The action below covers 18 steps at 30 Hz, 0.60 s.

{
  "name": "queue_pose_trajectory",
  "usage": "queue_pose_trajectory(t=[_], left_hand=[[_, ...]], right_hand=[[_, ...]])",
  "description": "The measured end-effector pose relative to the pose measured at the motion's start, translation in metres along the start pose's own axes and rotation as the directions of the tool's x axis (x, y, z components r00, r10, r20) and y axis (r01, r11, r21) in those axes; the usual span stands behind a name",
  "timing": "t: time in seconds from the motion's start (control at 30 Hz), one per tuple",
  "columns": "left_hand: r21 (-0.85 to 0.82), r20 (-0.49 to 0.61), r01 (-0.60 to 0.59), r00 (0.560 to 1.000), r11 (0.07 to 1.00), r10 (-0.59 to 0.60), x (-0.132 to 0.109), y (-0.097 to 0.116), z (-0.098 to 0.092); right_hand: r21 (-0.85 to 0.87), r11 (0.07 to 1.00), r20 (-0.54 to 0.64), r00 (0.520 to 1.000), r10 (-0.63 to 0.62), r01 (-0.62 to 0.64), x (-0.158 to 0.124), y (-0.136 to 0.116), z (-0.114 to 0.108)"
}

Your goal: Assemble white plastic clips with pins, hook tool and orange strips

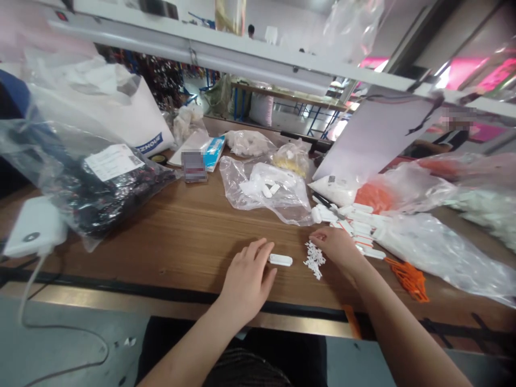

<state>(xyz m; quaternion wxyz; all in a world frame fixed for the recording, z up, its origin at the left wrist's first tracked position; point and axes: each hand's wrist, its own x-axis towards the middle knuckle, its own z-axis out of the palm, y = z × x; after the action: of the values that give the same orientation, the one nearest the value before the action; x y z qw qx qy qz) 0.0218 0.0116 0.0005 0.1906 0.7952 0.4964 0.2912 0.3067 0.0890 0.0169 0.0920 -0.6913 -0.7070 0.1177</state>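
the left hand (246, 279) lies open and flat, holding nothing, with a white plastic piece (280, 260) just right of its fingertips, long axis running sideways. the right hand (335, 248) is half curled beside a white plastic cluster (313, 259), and i cannot tell if it grips anything; a clear bag (292, 201) of white pieces lies beyond both hands.

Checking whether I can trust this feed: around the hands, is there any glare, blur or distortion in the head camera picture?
In the head view, the left hand and right hand look fairly sharp; wide-angle distortion bows the overhead metal rail; glare whitens parts of the clear plastic bag at right; a pixelated patch hides one item.
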Motion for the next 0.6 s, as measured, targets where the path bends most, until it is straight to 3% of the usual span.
queue_pose_trajectory(t=[0.3, 0.6], left_hand=[[0.074, 0.061, -0.025, 0.998, 0.997, 0.021, 0.007, 0.004, 0.007], [0.068, 0.14, 0.012, 0.99, 0.998, -0.022, -0.007, -0.001, -0.021]], right_hand=[[-0.102, 0.994, 0.041, 0.999, 0.027, -0.022, -0.001, -0.007, -0.003], [-0.361, 0.932, -0.02, 1.0, 0.005, -0.012, -0.006, -0.026, -0.006]])
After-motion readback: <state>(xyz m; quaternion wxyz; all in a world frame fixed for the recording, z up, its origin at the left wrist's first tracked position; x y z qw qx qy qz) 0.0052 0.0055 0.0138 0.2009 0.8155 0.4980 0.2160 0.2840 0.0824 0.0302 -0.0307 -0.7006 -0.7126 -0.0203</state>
